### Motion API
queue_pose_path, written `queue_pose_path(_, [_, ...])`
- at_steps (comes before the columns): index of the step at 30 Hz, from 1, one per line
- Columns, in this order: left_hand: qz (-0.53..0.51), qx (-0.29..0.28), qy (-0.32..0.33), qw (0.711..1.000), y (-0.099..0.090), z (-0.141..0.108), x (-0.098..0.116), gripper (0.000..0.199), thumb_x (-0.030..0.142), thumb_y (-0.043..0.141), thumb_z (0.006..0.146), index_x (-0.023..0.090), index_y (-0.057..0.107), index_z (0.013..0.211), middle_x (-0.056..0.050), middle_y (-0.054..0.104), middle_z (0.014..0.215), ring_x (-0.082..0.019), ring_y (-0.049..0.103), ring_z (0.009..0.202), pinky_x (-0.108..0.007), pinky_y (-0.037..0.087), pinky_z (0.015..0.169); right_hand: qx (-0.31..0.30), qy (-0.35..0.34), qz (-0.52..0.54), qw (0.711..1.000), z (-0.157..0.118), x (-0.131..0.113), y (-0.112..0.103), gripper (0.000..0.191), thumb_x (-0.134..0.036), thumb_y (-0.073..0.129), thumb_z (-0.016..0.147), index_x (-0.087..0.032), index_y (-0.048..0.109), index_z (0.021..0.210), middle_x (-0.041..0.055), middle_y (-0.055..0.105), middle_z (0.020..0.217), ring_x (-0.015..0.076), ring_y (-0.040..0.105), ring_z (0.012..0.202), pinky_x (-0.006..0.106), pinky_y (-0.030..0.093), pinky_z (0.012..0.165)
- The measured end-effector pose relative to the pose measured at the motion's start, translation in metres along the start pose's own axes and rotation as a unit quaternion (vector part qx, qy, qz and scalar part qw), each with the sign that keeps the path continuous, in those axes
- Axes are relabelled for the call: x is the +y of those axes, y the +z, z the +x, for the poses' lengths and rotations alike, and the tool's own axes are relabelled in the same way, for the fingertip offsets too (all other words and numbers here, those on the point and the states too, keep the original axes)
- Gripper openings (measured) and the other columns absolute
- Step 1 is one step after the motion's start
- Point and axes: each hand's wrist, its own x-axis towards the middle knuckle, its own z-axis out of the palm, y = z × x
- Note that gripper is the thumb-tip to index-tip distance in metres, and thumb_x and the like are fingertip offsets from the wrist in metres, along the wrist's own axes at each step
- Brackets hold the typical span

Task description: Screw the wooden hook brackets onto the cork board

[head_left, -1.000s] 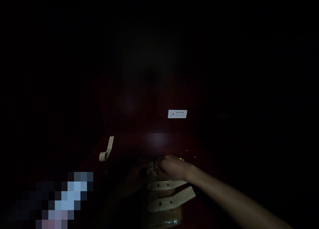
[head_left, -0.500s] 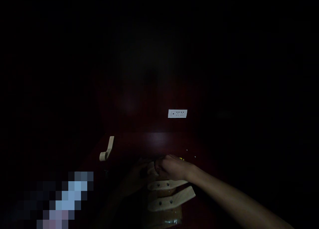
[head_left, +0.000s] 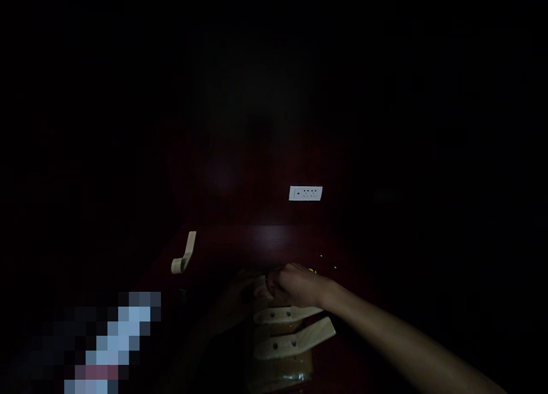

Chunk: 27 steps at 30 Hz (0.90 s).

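Dim light could cause a slip at the wood strip (head_left: 262, 285)
Right hand (head_left: 297, 284) curls beside it, left hand (head_left: 233, 302) nearby; cannot tell either grip

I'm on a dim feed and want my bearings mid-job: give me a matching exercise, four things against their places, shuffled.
1. White socket plate
2. Hook-shaped wooden piece
3. Yellow item
4. Glossy brown block

A. Partly hidden behind the right hand
B. Under the two-dot wooden strips
C. On the wall
D. Left of both hands

Pairs: 1-C, 2-D, 3-A, 4-B
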Motion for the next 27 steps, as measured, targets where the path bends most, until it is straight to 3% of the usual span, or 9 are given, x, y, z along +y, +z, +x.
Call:
queue_pose_path(14, [0.002, 0.003, 0.001, 1.0, 0.0004, -0.0005, -0.0048, 0.041, 0.033, 0.063, 0.079, 0.027, 0.059, 0.12, -0.006, 0.058, 0.125, -0.024, 0.051, 0.116, -0.041, 0.038, 0.101, -0.009, -0.005, -0.071, 0.997, 0.002, -0.0068, 0.0018, 0.021, -0.021, 0.046, 0.087, -0.016, 0.066, 0.088, 0.008, 0.069, 0.09, 0.0167, 0.062, 0.073, 0.025, 0.038, 0.061])
queue_pose_path(27, [-0.003, -0.008, 0.006, 1.0, 0.0, 0.0002, -0.0052, 0.038, 0.034, 0.062, 0.08, 0.025, 0.06, 0.117, -0.006, 0.058, 0.125, -0.024, 0.051, 0.115, -0.04, 0.037, 0.103, 0.01, -0.024, -0.064, 0.998, 0.0005, -0.0075, 0.0044, 0.021, -0.018, 0.043, 0.088, -0.016, 0.064, 0.09, 0.0071, 0.068, 0.091, 0.0165, 0.061, 0.075, 0.025, 0.039, 0.063])
